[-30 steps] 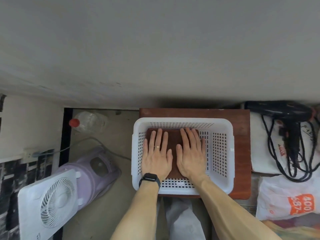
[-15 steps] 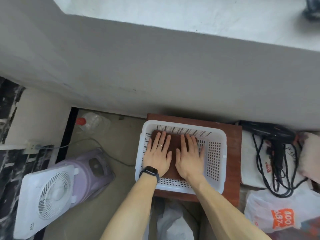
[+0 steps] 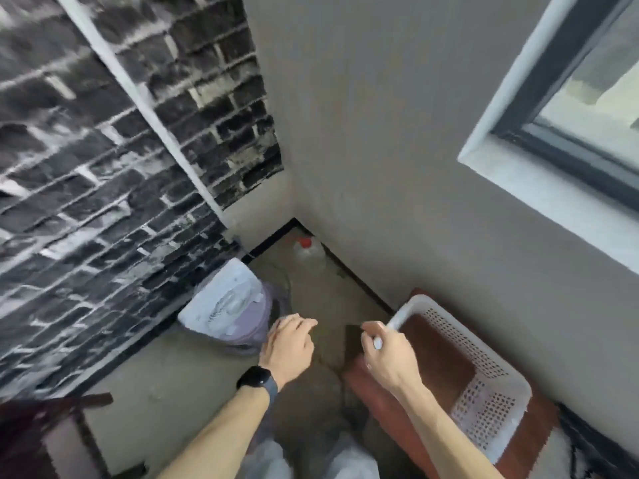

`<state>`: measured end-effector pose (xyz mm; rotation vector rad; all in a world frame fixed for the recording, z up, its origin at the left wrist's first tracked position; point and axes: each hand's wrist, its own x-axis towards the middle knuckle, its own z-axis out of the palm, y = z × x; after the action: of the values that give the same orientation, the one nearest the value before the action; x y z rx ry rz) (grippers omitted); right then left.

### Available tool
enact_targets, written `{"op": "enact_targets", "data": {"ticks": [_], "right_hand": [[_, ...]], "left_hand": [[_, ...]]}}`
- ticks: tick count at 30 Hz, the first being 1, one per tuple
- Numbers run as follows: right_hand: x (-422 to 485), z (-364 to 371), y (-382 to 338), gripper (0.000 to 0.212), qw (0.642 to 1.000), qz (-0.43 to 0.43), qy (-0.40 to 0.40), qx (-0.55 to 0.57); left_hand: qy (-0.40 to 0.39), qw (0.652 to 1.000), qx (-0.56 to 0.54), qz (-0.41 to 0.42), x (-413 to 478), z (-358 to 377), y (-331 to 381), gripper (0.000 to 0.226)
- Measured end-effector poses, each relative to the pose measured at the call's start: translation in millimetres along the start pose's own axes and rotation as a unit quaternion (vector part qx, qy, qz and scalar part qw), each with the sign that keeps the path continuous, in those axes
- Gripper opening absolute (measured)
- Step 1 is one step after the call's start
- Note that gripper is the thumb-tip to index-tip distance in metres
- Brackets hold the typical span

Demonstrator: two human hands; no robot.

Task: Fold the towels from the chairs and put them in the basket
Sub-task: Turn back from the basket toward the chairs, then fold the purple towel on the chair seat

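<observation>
The white perforated basket (image 3: 484, 406) stands on a red-brown stool (image 3: 534, 433) at the lower right, against the grey wall. A folded dark brown towel (image 3: 437, 357) lies flat on its bottom. My right hand (image 3: 387, 357) hovers over the basket's near left corner with its fingers curled at the rim; whether it grips the rim is not clear. Left of the basket, my left hand (image 3: 288, 344), with a black watch on the wrist, hangs above the floor, loosely curled and holding nothing.
A white fan (image 3: 221, 302) leans on a purple appliance by the black brick wall. A red-capped clear bottle (image 3: 307, 252) stands in the corner. A dark red cloth on a chair-like frame (image 3: 24, 430) shows blurred at the lower left. A window (image 3: 584, 98) is at the upper right.
Both hands have lifted off the towel, which they pressed flat in the basket. The left hand has left the basket. My view has swung up and to the left.
</observation>
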<state>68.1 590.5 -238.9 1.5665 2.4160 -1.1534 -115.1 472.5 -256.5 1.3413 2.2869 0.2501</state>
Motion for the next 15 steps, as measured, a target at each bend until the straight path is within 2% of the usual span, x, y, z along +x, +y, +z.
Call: {"op": "enact_targets", "data": {"ticks": [4,10,15], "right_hand": [[-5.6,32.1,-112.1,0.022,0.983,-0.159,-0.086,-0.034],[-67.5,111.1,-266.8,0.025,0.921,-0.333,-0.177,-0.098],[-169.5,187.4,-367.3,0.024,0.83,-0.473,-0.267,-0.124]], "left_hand": [[0.138,0.97,-0.098,-0.173,-77.9,-44.6,-86.4,0.036],[0.277,0.895,-0.097,-0.335,-224.4,-92.3,-186.7,0.039],[0.373,0.81,-0.091,-0.444,-370.7,-114.4,-246.2,0.039]]}}
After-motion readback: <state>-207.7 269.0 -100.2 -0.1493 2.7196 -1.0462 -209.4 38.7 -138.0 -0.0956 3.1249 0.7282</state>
